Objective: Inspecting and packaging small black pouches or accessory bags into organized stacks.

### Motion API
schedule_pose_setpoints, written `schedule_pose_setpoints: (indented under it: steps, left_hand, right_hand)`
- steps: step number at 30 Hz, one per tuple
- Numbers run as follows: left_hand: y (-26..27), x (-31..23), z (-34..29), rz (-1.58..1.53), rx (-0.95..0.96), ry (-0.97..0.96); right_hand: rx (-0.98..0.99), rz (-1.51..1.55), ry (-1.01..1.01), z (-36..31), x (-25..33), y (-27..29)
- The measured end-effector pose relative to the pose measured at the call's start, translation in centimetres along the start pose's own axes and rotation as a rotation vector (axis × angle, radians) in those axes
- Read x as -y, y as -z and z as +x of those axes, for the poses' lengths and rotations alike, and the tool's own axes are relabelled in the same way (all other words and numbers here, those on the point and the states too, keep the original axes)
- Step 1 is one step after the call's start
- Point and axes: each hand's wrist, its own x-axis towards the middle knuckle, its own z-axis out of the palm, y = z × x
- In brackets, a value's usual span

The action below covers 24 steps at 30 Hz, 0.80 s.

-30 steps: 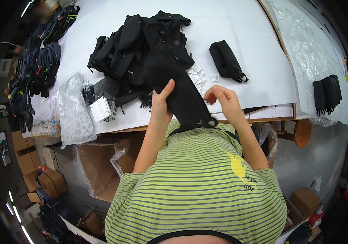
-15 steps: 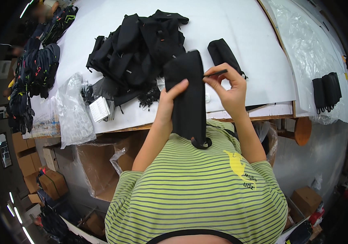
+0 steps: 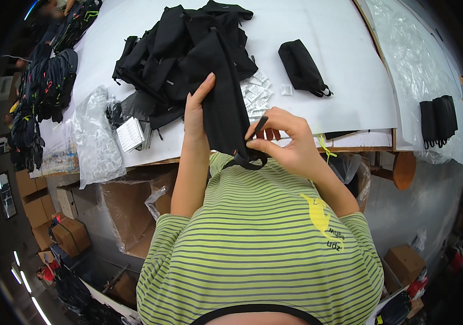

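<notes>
A long black fabric pouch (image 3: 223, 108) hangs tilted in front of me, with a loop (image 3: 250, 162) at its lower end. My left hand (image 3: 197, 111) grips its left side, thumb lying on the front. At the lower right edge, beside the loop, my right hand (image 3: 283, 138) pinches a short dark strip (image 3: 261, 127); it looks like a zip pull, though its join to the pouch is hidden. Behind the held pouch lies a heap of similar black pouches (image 3: 161, 59). Another single pouch (image 3: 301, 67) rests on the white table to the right.
Small white packets (image 3: 257, 92) lie behind the pouch, and one packet (image 3: 286, 90) apart. A clear plastic bag (image 3: 99, 141) and a stack of white cards (image 3: 130, 135) are at the left. Dark backpacks (image 3: 53, 81) line the far left. More black pieces (image 3: 438, 122) lie far right.
My right hand has come down along the pouch's right edge, from near its top to its lower end, with the strip. The pouch has shifted left and tilted, uncovering the white packets.
</notes>
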Motion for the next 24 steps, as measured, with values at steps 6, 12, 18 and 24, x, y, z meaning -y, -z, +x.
schedule_pose_setpoints:
  steps: [6, 12, 18, 24]
  left_hand:
    - [1.3, -0.5, 0.7, -0.009, 0.092, 0.064]
    - [-0.5, 0.9, -0.5, -0.079, -0.121, 0.041]
    - [1.4, 2.3, -2.2, -0.038, -0.037, 0.162]
    - [4.1, 1.0, -2.5, 0.536, 0.316, -0.535]
  right_hand:
    - [0.050, -0.034, -0.015, -0.1, 0.1, 0.5]
    - [-0.168, -0.627, 0.282, 0.6, 0.4, 1.1]
    - [0.004, -0.751, 0.320, 1.3, -1.3, 1.5]
    - [-0.086, -0.170, 0.161, 1.6, -1.2, 3.5]
